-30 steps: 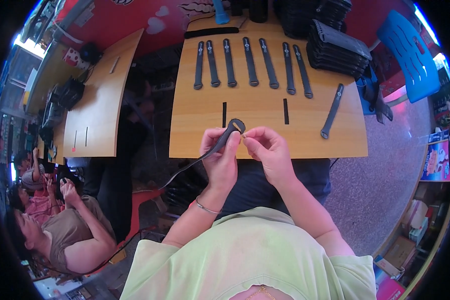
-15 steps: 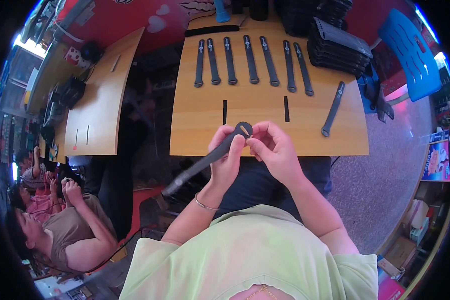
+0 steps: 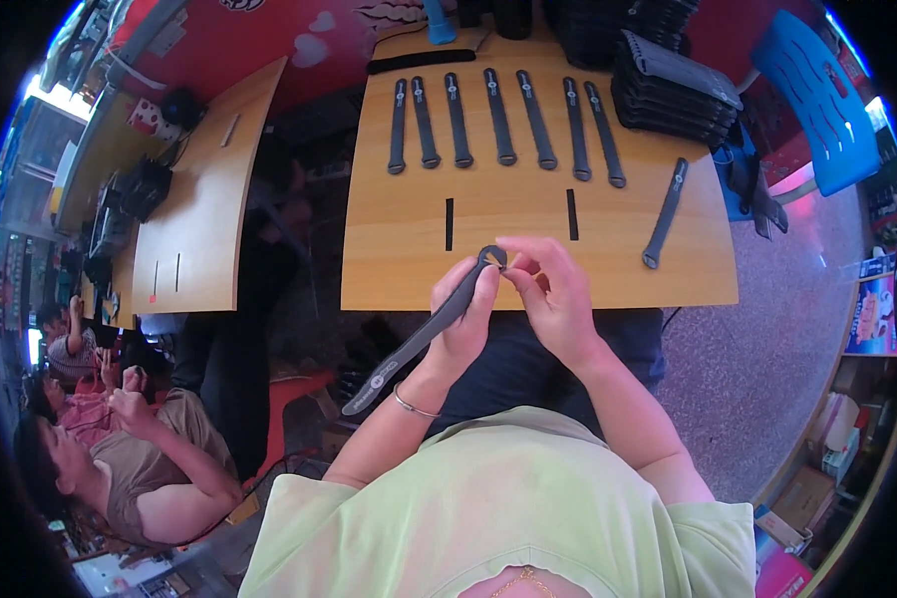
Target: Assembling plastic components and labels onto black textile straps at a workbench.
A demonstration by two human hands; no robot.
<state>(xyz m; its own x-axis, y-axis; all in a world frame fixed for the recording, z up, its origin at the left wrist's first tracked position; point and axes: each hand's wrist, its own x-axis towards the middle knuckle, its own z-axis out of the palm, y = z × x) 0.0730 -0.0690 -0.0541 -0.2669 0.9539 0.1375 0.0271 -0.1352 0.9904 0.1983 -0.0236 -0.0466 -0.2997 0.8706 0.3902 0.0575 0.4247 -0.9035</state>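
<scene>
A dark grey strap (image 3: 409, 351) with pale print near one end slants down to the left from my left hand (image 3: 460, 324), which grips it between thumb and fingers just past the table's front edge. Its upper end bends round into a small loop. At that loop my right hand (image 3: 560, 304) pinches the strap's tip between thumb and forefinger. A small tan bit shows inside the loop, too small to name. Several similar straps (image 3: 498, 118) lie in a spread row on the wooden table (image 3: 513, 284), and a single strap (image 3: 665, 214) lies apart at the right.
Two short black strips (image 3: 448, 224) mark the tabletop. Stacked black pouches (image 3: 673, 95) stand at the back right, beside a blue chair (image 3: 817, 110). A long black strip (image 3: 422, 62) lies at the back. To the left are another table (image 3: 194, 219) and seated co-workers (image 3: 130, 468).
The looped end has turned more edge-on and curled tighter. The strap's free end has swung slightly right and down, showing its print. My right fingers have shifted slightly at the tip.
</scene>
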